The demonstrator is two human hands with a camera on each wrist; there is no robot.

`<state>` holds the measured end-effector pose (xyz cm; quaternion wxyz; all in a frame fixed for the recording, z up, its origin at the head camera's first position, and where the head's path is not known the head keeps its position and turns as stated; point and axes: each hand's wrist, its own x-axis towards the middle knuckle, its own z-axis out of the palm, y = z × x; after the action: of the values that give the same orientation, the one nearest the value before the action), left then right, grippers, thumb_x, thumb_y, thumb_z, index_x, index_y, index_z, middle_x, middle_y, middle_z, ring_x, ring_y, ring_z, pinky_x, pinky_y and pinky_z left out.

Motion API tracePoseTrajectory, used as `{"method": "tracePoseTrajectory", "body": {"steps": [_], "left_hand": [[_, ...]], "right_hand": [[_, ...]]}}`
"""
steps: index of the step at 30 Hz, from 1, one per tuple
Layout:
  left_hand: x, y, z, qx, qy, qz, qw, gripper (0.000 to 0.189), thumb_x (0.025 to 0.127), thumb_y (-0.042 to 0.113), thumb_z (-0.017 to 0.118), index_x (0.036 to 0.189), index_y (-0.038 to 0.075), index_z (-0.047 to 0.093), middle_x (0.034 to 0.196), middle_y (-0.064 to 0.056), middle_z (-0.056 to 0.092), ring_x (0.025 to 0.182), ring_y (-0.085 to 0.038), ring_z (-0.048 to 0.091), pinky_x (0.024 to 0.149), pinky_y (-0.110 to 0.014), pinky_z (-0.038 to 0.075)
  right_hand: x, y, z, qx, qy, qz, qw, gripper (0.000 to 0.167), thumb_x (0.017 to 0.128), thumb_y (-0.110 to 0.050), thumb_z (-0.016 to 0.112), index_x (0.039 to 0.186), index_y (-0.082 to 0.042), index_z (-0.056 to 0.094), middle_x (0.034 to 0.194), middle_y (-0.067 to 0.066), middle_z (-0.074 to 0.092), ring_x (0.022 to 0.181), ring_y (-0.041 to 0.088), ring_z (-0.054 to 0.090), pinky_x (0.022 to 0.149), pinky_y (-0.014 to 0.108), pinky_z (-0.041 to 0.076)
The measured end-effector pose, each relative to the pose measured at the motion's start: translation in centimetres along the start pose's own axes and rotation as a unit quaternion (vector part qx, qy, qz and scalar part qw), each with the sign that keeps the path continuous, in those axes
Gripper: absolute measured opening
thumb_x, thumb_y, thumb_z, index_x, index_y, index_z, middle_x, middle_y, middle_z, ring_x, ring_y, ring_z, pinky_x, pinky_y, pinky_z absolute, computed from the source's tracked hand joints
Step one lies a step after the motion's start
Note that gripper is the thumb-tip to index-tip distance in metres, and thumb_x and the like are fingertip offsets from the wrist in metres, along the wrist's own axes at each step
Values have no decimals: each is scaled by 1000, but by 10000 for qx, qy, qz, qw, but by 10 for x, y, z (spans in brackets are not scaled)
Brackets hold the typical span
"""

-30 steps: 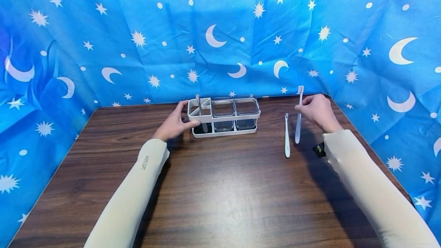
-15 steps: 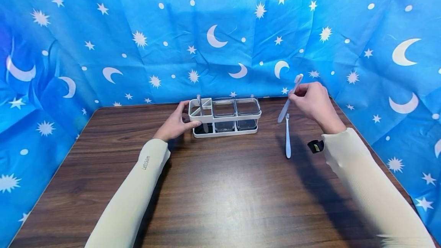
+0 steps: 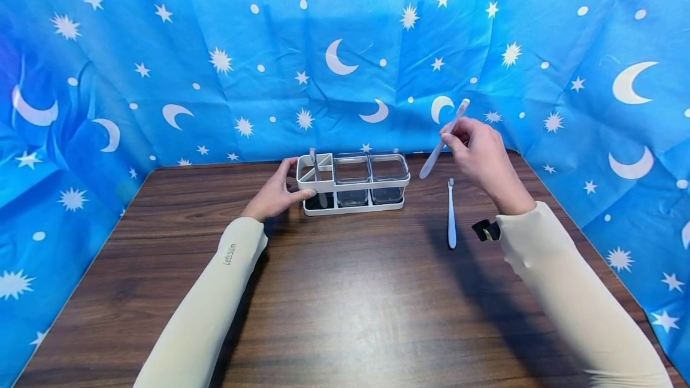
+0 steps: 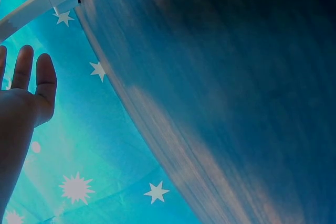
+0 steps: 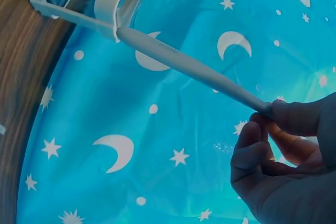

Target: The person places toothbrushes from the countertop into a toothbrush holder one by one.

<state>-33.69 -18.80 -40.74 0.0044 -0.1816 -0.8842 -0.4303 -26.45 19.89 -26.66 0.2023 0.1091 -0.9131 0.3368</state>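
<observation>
A white toothbrush holder (image 3: 353,185) with divided slots on its left and two clear cups stands at the table's back. One toothbrush (image 3: 314,163) is upright in its left section. My left hand (image 3: 275,193) grips the holder's left end, thumb at the front and fingers reaching behind; in the left wrist view the hand (image 4: 26,93) shows only partly. My right hand (image 3: 480,151) pinches a pale toothbrush (image 3: 434,159) between thumb and fingertips, raised and tilted, handle end down toward the holder. A second loose toothbrush (image 3: 451,214) lies on the table below that hand.
The dark wood table (image 3: 345,304) ends at the back against a blue curtain (image 3: 291,35) with moons and stars. The curtain hangs on both sides too. A black strap (image 3: 486,230) hangs by the right sleeve.
My right hand has lifted the toothbrush from beside the loose one and carried it left and up, tilting it. My left hand stays on the holder.
</observation>
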Motion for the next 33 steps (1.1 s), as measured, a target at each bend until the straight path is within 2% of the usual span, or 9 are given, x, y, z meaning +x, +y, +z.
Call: {"method": "tracePoseTrajectory", "body": {"steps": [4,9,12,20,27,33], "left_hand": [[0,0,0,-11,-4,-15,10000,89,74,59,72,143,24,26,131,-5,42,112,-32,49,88,-49,45],[-1,0,0,5,25,-2,10000,90,74,58,72,143,22,26,131,-6,42,110,-31,50,87,-49,45],[0,-1,0,24,25,2,10000,91,74,58,72,143,21,26,130,-6,42,109,-29,50,87,-48,45],[0,-1,1,21,39,-32,10000,92,74,59,72,144,20,26,130,-5,42,110,-27,49,88,-48,45],[-1,0,1,41,37,-13,10000,93,75,58,72,145,17,25,132,-10,43,111,-31,49,87,-49,45],[0,-1,1,4,30,42,10000,93,75,58,72,145,17,26,133,-14,42,111,-31,49,87,-49,45]], "right_hand": [[-1,-4,6,103,126,-247,9996,19,98,-17,52,105,-3,64,83,11,57,71,23,43,60,35,33],[-2,-10,18,438,351,-778,9954,20,98,-17,52,107,-2,62,81,10,56,66,19,42,56,29,33],[-1,-15,24,653,453,-1006,9917,18,97,-16,53,104,-1,62,86,9,59,66,17,43,56,27,34],[4,-26,36,941,507,-1269,9861,16,95,-16,56,98,-1,60,104,6,64,68,14,45,56,26,35],[5,-35,44,1224,665,-1510,9787,21,94,-16,59,109,-1,59,86,5,59,69,13,49,59,26,38],[6,-43,51,1422,748,-1690,9724,20,92,-16,61,105,-1,60,89,3,62,67,11,51,59,24,40]]}}
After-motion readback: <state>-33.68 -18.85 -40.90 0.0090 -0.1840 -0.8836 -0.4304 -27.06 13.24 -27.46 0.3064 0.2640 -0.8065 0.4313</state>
